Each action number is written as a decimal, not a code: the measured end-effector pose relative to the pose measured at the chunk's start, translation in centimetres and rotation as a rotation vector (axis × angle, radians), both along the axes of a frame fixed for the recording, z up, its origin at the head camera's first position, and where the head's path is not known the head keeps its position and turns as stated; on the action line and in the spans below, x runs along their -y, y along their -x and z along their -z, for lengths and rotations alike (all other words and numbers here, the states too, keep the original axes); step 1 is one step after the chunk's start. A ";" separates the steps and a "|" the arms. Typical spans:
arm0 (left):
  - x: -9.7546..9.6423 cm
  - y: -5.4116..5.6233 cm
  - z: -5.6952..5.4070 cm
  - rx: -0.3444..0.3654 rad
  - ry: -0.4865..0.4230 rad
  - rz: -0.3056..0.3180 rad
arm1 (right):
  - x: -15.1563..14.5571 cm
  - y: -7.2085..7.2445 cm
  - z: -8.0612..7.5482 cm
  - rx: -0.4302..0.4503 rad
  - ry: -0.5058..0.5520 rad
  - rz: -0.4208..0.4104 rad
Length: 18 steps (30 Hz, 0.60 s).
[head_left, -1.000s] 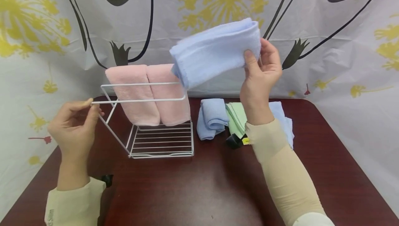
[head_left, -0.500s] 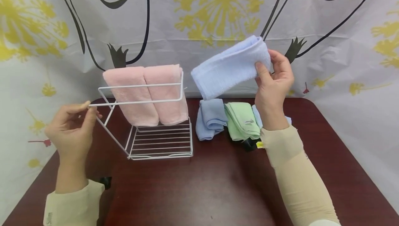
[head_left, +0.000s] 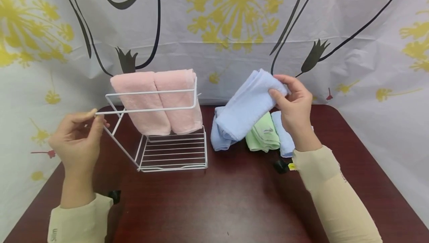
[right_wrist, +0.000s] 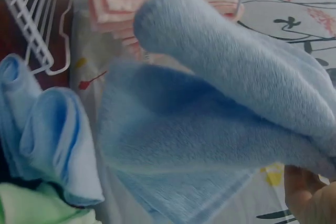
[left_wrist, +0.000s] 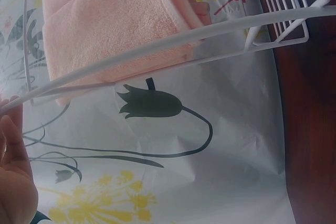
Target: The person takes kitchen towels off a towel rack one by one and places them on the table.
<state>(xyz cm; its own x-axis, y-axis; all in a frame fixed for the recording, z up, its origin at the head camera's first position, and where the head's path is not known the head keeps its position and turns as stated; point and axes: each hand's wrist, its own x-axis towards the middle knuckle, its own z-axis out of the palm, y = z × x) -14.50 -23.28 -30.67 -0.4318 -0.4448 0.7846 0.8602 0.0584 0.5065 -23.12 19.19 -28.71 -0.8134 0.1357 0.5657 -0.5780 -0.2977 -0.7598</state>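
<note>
Pale-blue folded towel (head_left: 249, 105) pinched in my right hand (head_left: 295, 103), white wire rack (head_left: 172, 169) in my left (head_left: 77, 138), probably sorting, I should lower gently

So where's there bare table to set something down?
Widest: the table in front of the white rack, between left sleeve and right sleeve; another right of that sleeve. Crowded: the back, where blue cloth, green cloth and pale-blue cloth lie beside the rack, a held towel hanging there.
</note>
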 end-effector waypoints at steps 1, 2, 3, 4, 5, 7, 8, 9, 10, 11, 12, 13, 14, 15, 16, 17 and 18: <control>0.0 0.0 0.0 -0.001 0.001 -0.001 | -0.1 -0.1 0.2 0.005 -0.025 -0.021; 0.0 0.0 0.0 -0.003 -0.001 0.001 | -0.2 -0.3 0.4 0.008 -0.053 -0.041; -0.1 0.1 0.0 -0.005 -0.005 0.006 | -0.3 -0.4 0.6 0.012 -0.079 -0.060; -0.1 0.1 0.1 -0.005 -0.006 0.006 | -0.4 -0.6 0.8 0.014 -0.101 -0.082; 0.0 0.1 0.1 -0.004 -0.006 0.006 | -0.5 -0.7 0.9 0.014 -0.121 -0.109; 0.0 0.1 0.1 -0.002 -0.009 0.009 | -0.5 -1.1 1.2 0.012 -0.165 -0.152; 0.0 0.1 0.1 -0.001 -0.010 0.013 | -0.5 -1.2 1.3 0.012 -0.190 -0.175; 0.0 0.0 0.2 0.001 -0.008 0.012 | -0.4 -1.5 1.4 0.009 -0.220 -0.198; 0.0 0.0 0.2 0.003 -0.004 0.009 | -0.4 -1.6 1.5 0.009 -0.249 -0.223; 0.1 0.0 0.2 0.006 0.003 0.003 | -0.3 -1.9 1.5 0.010 -0.278 -0.249; 0.1 0.0 0.2 0.007 0.008 -0.001 | -0.3 -2.0 1.6 0.006 -0.307 -0.269; 0.1 0.0 0.2 0.008 0.013 -0.004 | -0.2 -2.2 1.7 0.005 -0.342 -0.287; 0.1 0.0 0.1 0.008 0.017 -0.006 | -0.2 -2.5 1.8 0.005 -0.383 -0.301; 0.1 0.0 0.1 0.007 0.017 -0.004 | -0.1 -2.7 1.9 0.003 -0.423 -0.315; 0.1 0.0 0.1 0.005 0.016 -0.001 | -0.1 -2.9 1.9 0.004 -0.460 -0.323; 0.0 0.0 0.0 0.004 0.018 -0.001 | 0.0 -3.1 2.0 0.002 -0.497 -0.326; 0.0 0.0 0.0 0.003 0.017 0.003 | 0.0 -3.3 2.0 -0.001 -0.531 -0.327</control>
<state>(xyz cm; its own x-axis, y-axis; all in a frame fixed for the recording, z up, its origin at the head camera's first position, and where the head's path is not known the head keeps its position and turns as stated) -14.50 -23.30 -30.69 -0.4351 -0.4305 0.7908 0.8590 0.0646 0.5078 -19.82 19.20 -30.72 -0.7649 -0.4202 0.4882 -0.5215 -0.0408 -0.8522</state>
